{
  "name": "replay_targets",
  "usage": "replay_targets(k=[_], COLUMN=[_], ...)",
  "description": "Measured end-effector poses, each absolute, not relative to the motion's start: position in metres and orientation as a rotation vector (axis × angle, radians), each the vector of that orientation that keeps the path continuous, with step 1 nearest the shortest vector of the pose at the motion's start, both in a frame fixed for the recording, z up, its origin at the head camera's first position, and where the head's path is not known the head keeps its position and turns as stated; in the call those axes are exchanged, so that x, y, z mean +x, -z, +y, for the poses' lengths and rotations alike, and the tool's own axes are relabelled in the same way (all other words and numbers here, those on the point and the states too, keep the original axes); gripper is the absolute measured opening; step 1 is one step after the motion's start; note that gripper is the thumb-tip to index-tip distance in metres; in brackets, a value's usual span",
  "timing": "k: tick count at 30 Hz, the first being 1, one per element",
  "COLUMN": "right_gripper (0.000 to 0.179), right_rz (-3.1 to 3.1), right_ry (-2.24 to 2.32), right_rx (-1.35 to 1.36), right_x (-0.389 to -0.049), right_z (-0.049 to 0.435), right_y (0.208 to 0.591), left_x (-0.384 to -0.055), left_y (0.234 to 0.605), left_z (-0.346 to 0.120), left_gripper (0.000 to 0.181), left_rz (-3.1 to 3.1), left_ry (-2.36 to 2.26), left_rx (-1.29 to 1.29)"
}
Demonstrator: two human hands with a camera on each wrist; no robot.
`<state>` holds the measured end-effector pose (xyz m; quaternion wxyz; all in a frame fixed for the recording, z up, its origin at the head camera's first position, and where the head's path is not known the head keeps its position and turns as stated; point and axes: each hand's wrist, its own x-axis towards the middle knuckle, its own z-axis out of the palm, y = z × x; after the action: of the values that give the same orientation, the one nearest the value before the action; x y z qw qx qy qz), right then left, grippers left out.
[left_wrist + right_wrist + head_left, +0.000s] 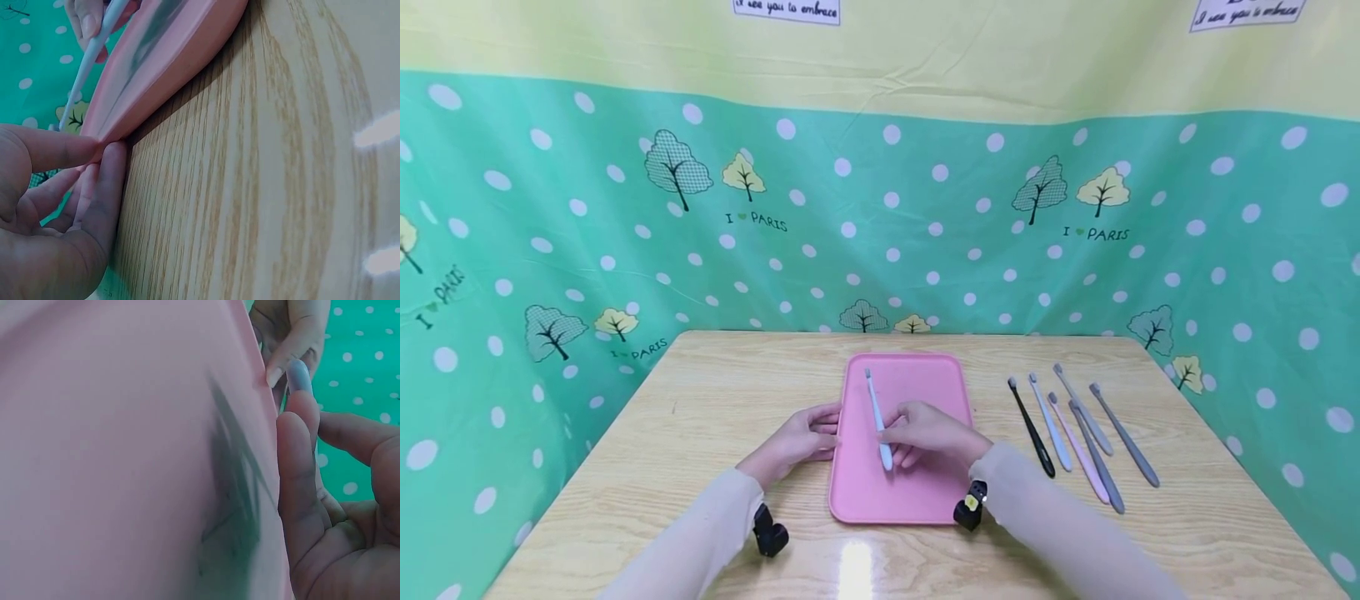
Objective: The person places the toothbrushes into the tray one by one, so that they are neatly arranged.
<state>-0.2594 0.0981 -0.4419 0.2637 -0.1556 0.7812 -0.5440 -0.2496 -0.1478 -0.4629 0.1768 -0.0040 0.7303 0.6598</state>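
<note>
A light blue toothbrush (876, 407) is held over the pink tray (887, 498), its bristle head pointing away from me. My right hand (931, 435) pinches its handle between thumb and fingers. In the right wrist view the rounded handle end (299, 375) pokes out past the fingers of the right hand (340, 512). At the tray's left edge, my left hand (801, 435) pinches the rim. The left wrist view shows the left hand's (59, 212) thumb and index finger meeting on the tray's rim (178, 84).
Right of the tray, several toothbrushes lie on the wooden table (730, 375): a black one (1032, 429), a light blue one (1052, 425), a pink one (1081, 450) and grey ones (1126, 436). A green dotted curtain (850, 250) hangs behind the table.
</note>
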Motion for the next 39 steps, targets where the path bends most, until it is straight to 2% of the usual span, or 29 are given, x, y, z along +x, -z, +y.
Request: replay_targets(k=[10,24,33,39], right_gripper=[0.022,0.016,0.026,0.025], right_rz=[2.07,2.075,2.072,2.058], right_ry=[1.48,1.472,1.493,1.505], right_rx=[-0.339,-0.297,-0.285,-0.286], right_x=[-0.265,-0.264,-0.264,-0.266], right_z=[0.078,0.056,0.048,0.044], right_y=[0.456,0.456,0.453,0.452], left_x=[-0.25,-0.249,-0.25,-0.25], left_y=[0.464,0.462,0.464,0.464], left_z=[-0.15,-0.15,-0.152,-0.151], left_gripper=[0.066,0.066,0.067,0.067], left_rz=[2.055,2.055,2.049,2.054], left_ry=[-1.876,-1.857,-1.857,-1.856], left_rx=[-0.004,0.015,0.023,0.023])
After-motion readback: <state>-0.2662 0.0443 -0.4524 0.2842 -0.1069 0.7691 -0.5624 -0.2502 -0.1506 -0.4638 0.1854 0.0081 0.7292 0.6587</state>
